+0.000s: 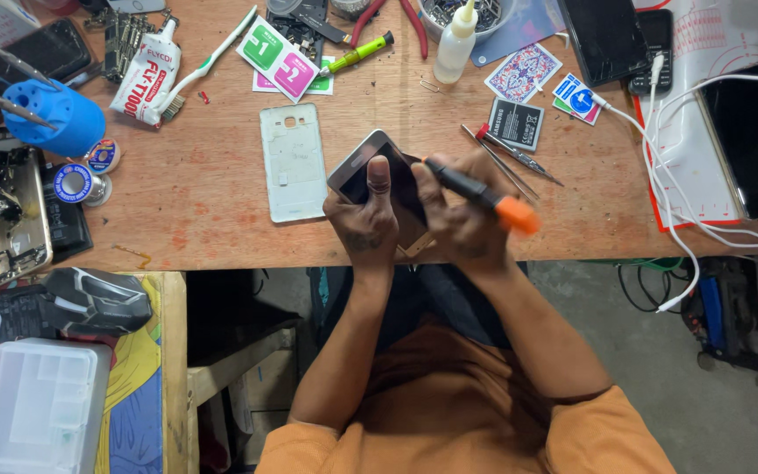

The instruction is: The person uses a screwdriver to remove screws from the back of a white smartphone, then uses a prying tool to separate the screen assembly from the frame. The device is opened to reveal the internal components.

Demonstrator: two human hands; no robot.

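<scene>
My left hand [364, 224] grips a smartphone [363, 167] with a dark screen and silver frame, thumb pressed on the glass, held tilted above the front edge of the wooden workbench [203, 193]. In my right hand [460, 219] is a screwdriver [484, 197] with a black shaft and orange cap, its tip against the phone's right edge. A white phone back cover [292, 161] lies flat just left of the phone. Tweezers [519, 158] and a small black battery [516, 124] rest to the right.
A white glue bottle [456, 42], glue tube [145, 77], toothbrush [212, 57], wipe packets [278, 58], blue tool holder [54, 114], opened phone parts [12, 219], black phones [607, 37], a white cable [668, 193] and a tablet [752, 140] crowd the bench. Plastic boxes [37, 408] sit lower left.
</scene>
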